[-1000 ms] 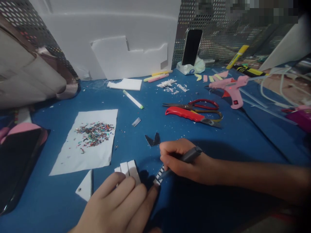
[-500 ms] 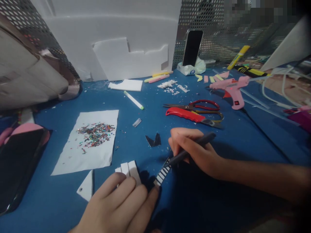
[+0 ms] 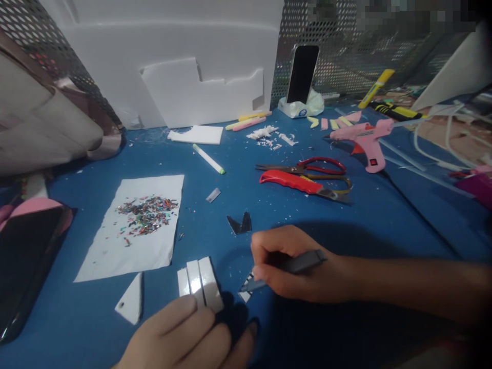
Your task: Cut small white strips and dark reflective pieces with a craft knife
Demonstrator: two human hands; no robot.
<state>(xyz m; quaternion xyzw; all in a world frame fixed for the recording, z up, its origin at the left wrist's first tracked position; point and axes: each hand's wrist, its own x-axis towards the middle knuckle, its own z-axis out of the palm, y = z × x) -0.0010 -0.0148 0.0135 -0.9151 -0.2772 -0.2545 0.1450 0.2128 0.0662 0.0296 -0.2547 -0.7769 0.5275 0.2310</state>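
Note:
My right hand [image 3: 286,266] is closed round a dark marker pen [image 3: 295,265], whose tip rests on a small white strip with black stripes [image 3: 246,288] on the blue table [image 3: 384,230]. My left hand [image 3: 188,338] lies at the bottom edge with its fingers together and curled, its fingertips beside several white foam strips [image 3: 200,284] and near the striped strip. Whether it presses on anything is hidden. A small black paper cut-out [image 3: 239,224] lies just beyond my right hand.
A white paper sheet with glitter bits [image 3: 132,225] lies left. Red scissors [image 3: 319,166], a red cutter [image 3: 300,183] and a pink glue gun [image 3: 365,138] lie at the right. White foam boards [image 3: 200,92], a propped phone [image 3: 302,74] and a white pen [image 3: 208,158] are behind. A dark tablet [image 3: 23,261] sits far left.
My right hand moved the marker out along the striped strip, then drew back toward me. My left hand slid lower, uncovering more of the white foam strips.

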